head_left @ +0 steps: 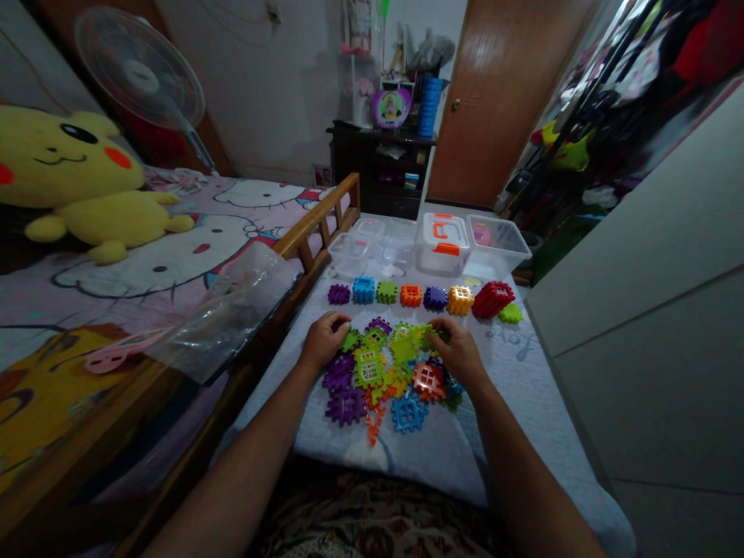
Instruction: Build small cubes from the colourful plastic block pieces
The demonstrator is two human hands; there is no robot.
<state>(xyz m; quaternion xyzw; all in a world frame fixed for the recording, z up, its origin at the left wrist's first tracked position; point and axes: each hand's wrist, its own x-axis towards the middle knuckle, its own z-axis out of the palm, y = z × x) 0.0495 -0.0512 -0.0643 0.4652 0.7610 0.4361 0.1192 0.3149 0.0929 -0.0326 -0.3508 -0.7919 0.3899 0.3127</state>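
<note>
A heap of flat interlocking plastic tiles (384, 372) in purple, green, orange, red and blue lies on a pale cloth-covered table (523, 387). My left hand (322, 337) rests at the heap's left edge, fingers curled onto a green tile (350, 339). My right hand (459, 349) sits at the heap's right side, fingers closed on a green tile (433, 333). Beyond the heap stands a row of assembled cubes: purple (339, 294), blue (363, 290), green (387, 292), orange (410, 295), violet (435, 298), yellow (459, 300) and a larger red one (492, 299).
Clear plastic boxes (497, 244) and lids (372, 248) stand at the table's far end. A wooden bed rail (314, 232) borders the left, with a crumpled plastic bag (232, 310) over it and a yellow plush toy (81, 182) on the bed. A white cabinet (656, 310) bounds the right.
</note>
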